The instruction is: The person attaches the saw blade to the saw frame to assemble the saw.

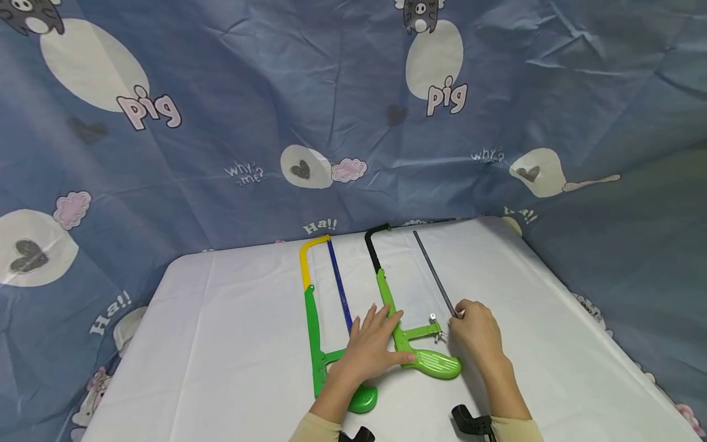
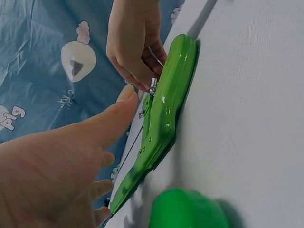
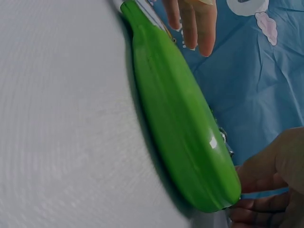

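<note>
Right fingers were curled, pinching the lower end of the grey rod, right of frame centre | left fingers were spread wide, gripping nothing, over the light-green saw, lower centre, contact unclear | yellow-and-green hacksaw lay left of centre, on worktop

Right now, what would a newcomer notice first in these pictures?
Probably the bright yellow-tipped saw and, to its right, the black-tipped saw, both lying on the white table. Beside them, the right hand pinches a thin grey strip. Behind the table hangs a blue cloth with pigs.
</note>
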`<state>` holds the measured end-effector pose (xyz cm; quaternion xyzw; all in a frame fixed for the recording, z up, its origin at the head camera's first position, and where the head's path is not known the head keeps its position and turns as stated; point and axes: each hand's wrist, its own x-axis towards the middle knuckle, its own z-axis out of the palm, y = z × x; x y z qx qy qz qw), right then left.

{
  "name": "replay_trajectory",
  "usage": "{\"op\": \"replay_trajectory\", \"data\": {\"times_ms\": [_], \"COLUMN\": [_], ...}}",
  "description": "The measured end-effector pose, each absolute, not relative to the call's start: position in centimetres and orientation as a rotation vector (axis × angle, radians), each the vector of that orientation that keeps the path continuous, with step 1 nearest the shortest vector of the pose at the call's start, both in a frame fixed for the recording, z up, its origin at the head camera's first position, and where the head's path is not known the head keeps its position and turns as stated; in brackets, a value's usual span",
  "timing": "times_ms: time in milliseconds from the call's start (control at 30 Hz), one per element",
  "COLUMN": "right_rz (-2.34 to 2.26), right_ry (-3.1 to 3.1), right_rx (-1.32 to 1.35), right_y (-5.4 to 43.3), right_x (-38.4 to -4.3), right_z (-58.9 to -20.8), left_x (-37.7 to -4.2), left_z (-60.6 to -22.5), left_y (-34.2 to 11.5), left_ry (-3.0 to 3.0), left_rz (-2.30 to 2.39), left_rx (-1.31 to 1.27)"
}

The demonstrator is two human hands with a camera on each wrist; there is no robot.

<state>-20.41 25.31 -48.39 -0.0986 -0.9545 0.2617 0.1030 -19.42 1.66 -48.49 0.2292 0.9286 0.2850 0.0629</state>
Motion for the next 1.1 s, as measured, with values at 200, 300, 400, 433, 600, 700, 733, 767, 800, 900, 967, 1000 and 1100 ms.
{"op": "replay_trajectory", "data": {"times_ms": [200,300,400,433,600,700,733,767,800,900,967,1000,1100], "right_rz": [0.78,0.788,0.801,0.801,0.794,0.803,0.805,0.809,0.815,0.835,0.857,0.871,0.906], "right_ry": [-2.828,-2.857,-2.889,-2.894,-2.889,-2.883,-2.884,-2.884,-2.884,-2.877,-2.872,-2.872,-2.872], "right_rx": [-0.3,-0.281,-0.257,-0.25,-0.265,-0.286,-0.293,-0.302,-0.308,-0.331,-0.348,-0.356,-0.379], "right_y": [25.3,25.3,25.2,25.1,24.9,24.7,24.6,24.6,24.6,24.7,24.7,24.8,24.8], "right_x": [-20.5,-20.6,-20.7,-20.8,-20.8,-20.9,-20.9,-20.9,-20.9,-20.8,-20.9,-20.9,-21.0], "right_z": [-48.8,-49.0,-49.1,-49.1,-49.0,-48.9,-48.9,-48.8,-48.8,-48.7,-48.6,-48.6,-48.6], "left_x": [-19.2,-19.2,-19.1,-19.1,-18.9,-18.9,-18.8,-18.8,-18.8,-18.8,-18.8,-18.8,-18.8], "left_z": [-48.7,-48.9,-49.2,-49.3,-49.5,-49.4,-49.4,-49.4,-49.4,-49.5,-49.5,-49.5,-49.5], "left_y": [1.7,1.7,1.8,1.8,2.1,2.1,2.1,2.2,2.2,2.3,2.3,2.3,2.3], "left_ry": [2.818,2.82,2.823,2.825,2.834,2.831,2.832,2.835,2.838,2.85,2.857,2.859,2.86], "left_rz": [0.842,0.814,0.759,0.74,0.694,0.712,0.709,0.703,0.699,0.692,0.689,0.69,0.692], "left_rx": [0.672,0.663,0.658,0.659,0.669,0.669,0.672,0.676,0.682,0.701,0.707,0.709,0.707]}}
